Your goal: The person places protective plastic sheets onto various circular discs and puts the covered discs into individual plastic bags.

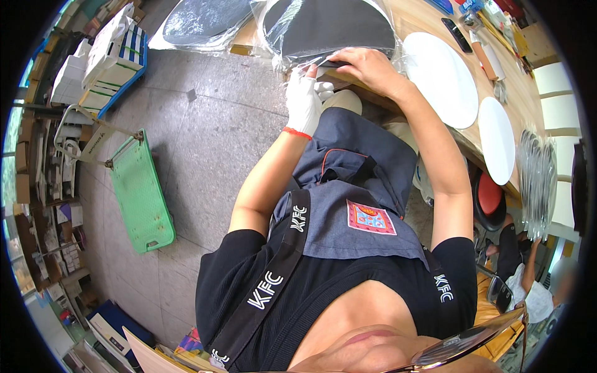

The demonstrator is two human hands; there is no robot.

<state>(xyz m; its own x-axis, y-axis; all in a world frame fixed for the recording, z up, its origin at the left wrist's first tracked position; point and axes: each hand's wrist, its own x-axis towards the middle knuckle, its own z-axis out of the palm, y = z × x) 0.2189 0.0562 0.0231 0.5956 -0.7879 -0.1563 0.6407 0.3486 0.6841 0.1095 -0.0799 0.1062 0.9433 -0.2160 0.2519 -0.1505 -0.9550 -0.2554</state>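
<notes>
Left hand: white glove with red cuff edging, one bare fingertip extended, the other visible fingers curled. The fingertip is located at the near edge of the clear film; whether it pinches the film cannot be determined. Right hand: bare, positioned just right of the left hand, fingers bent and directed left. Its fingertips meet the near edge of the same film; a closed grip cannot be confirmed.

The dark oval panel lies within this film, directly beyond both hands, flat at the near edge of the wooden table. A second dark oval panel, also under film, lies to its left.

Right of the right hand, on the table, lie a large white oval and, farther right, a smaller white oval. A black rectangular device lies beyond the large oval. On the floor at left stands a green platform cart.
</notes>
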